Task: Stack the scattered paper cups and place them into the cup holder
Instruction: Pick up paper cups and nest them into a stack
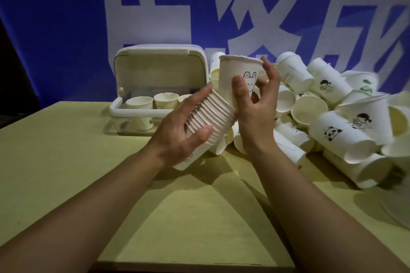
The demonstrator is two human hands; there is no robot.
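Head view: the left hand (177, 131) grips a tilted stack of nested cups (210, 119) — fingers curled round its ribbed rims. At 1 o'clock of it, the right hand (253, 104) pinches a single bear-print cup (235, 73), upright, thumb in front. Loose cups (332, 117) lie heaped at 3 o'clock on the counter (66, 162); the open cup holder (137, 95) sits at 11 o'clock — cups inside.
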